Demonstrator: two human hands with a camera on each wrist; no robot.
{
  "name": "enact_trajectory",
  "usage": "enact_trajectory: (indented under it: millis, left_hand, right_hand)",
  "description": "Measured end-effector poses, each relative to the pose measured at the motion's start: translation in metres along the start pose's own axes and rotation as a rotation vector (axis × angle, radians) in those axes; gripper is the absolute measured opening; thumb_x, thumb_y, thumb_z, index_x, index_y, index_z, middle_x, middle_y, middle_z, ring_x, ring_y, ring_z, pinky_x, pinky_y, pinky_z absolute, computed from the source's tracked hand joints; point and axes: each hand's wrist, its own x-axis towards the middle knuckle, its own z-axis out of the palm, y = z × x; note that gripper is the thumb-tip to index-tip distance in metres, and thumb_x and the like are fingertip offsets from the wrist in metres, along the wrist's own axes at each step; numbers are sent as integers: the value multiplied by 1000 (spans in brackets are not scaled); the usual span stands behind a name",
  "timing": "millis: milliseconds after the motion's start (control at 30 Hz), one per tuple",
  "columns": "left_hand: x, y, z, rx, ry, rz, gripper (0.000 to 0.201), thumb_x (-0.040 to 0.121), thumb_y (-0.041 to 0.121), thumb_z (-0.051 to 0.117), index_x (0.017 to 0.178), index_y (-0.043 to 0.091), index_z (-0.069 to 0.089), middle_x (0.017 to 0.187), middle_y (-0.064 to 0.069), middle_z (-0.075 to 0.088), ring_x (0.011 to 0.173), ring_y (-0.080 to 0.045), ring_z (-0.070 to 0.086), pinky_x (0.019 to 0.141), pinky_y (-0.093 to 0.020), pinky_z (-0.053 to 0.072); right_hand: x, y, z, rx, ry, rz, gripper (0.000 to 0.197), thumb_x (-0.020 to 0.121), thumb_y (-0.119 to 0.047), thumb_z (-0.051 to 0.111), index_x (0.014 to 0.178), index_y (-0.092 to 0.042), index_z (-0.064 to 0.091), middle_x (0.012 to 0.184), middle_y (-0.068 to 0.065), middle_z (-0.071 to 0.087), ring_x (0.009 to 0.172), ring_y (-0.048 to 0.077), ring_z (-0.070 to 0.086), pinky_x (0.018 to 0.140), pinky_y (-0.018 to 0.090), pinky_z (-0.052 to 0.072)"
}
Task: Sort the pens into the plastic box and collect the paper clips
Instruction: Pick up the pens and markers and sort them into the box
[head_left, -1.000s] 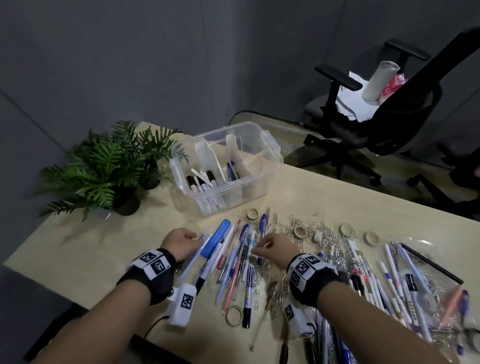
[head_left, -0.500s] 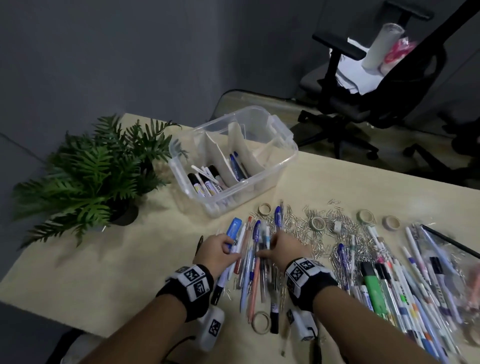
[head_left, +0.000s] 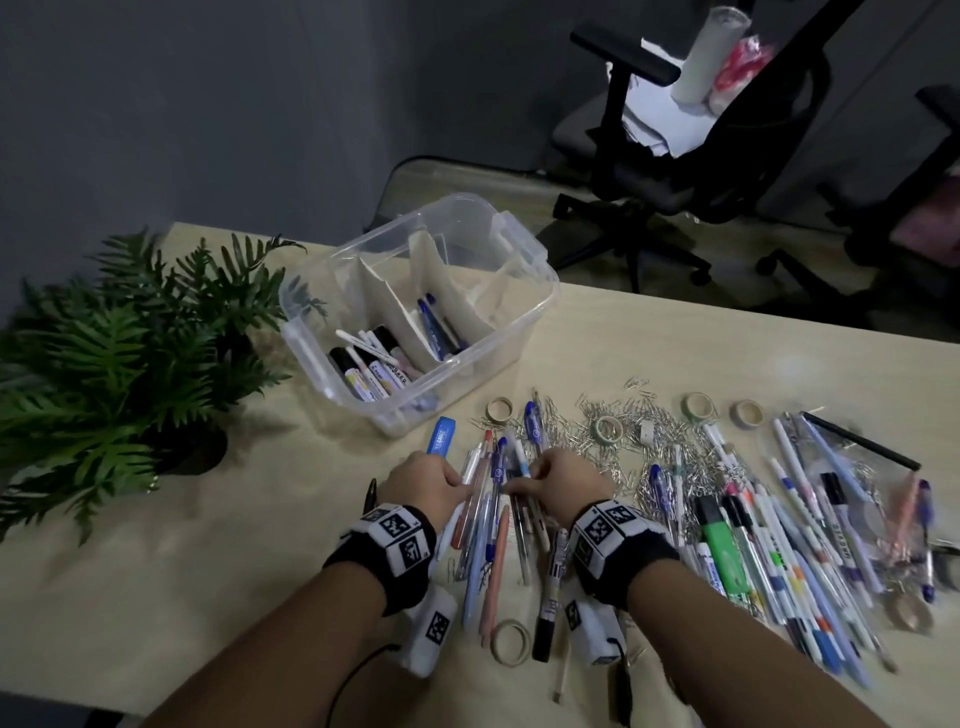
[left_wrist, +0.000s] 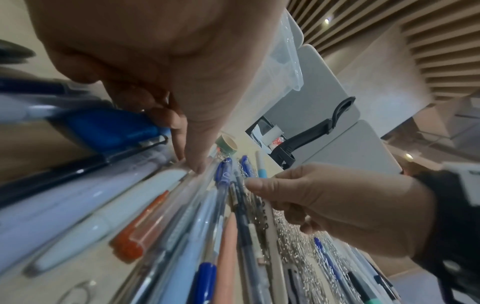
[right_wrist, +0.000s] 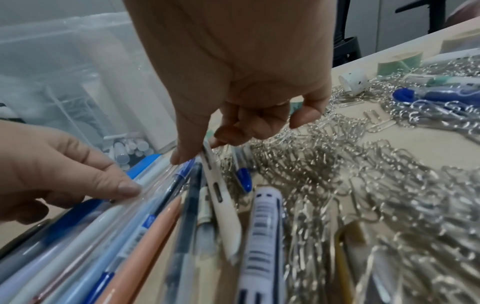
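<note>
Closer-drawn hands (head_left: 493, 486), seemingly on table (head_left: 156, 597)

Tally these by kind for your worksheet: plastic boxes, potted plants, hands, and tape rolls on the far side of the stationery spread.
Plastic box: 1
Potted plant: 1
Hands, the left hand and the right hand: 2
Tape rolls on the far side: 4
Total: 8

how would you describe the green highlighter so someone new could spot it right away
Start at the clear plastic box at the table's far side, then move to the wide spread of pens right of the right hand. The green highlighter lies there, the only thick bright-green barrel among thin white and blue pens.
</note>
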Motion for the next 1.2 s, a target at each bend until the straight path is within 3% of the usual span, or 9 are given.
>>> enact_trajectory:
  millis: [200,333,433,533,700,800,900,1033,1200]
  left_hand:
    - [4,-6,-1,-180,32,-17,33,72,44,77,93,22,64,100,1,58,86,-16,60,77,-29,50]
    - [10,-17,-5,-164,141,-68,37,71,32,80,97,20,55,105,-3,58,92,-21,59,83,-37,52]
    - [14,-16,-8,-124,99,-127,39,73,33,80,102,21,57,96,2,65,87,-19,63,80,-34,52]
    - [18,-12,-10,-88,51,-151,27,73,37,79,88,28,58,86,8,68,80,-14,64,79,-31,53]
    - [22,-10,-14,-117,-9,-84,16,82,28,71,86,15,63,68,4,57,66,-17,57,64,-26,44]
    - [17,-8,-24,-156,-27,54,15,84,18,67,87,5,62,70,-2,54,66,-19,51,56,-24,37]
    - [9,-10,-35,-207,-104,90,12,87,14,61,87,8,51,73,-3,50,62,-16,46,51,-21,33]
    - [-4,-21,-28,-251,-204,-23,24,85,23,60,97,9,46,83,-10,53,63,-20,48,54,-26,38]
    - [-22,-17,-5,-35,-68,-34,44,74,50,72,74,12,50,68,-1,48,62,-17,46,54,-26,35]
  right_hand:
    - [-5,8,-15,169,-32,-46,41,72,-55,71,79,-19,53,69,-2,64,56,14,59,73,41,59]
    - [-5,10,-19,243,-60,-63,37,75,-43,74,83,-14,53,80,6,69,70,23,70,70,42,60]
    - [-4,8,-17,233,-43,-86,36,75,-40,77,79,-17,49,74,4,64,62,19,62,71,43,59]
    - [-4,6,-15,254,-28,-94,39,73,-38,79,79,-17,47,72,5,63,60,21,60,67,43,56]
    - [-7,4,-17,287,-42,-129,34,77,-40,75,89,-11,61,82,9,70,71,26,69,65,41,59]
    - [-8,4,-20,316,-55,-158,33,79,-41,73,88,-11,63,82,12,71,63,25,65,61,37,55]
    - [-10,1,-21,298,-58,-158,37,79,-42,73,87,-7,62,82,13,70,62,23,64,62,37,56]
    - [-17,-5,-21,276,-60,-163,26,80,-35,74,73,-19,56,68,0,63,53,13,58,56,33,55]
    - [-24,-4,-15,323,-77,-184,24,76,-28,78,80,-20,56,75,-1,65,59,11,63,51,24,53]
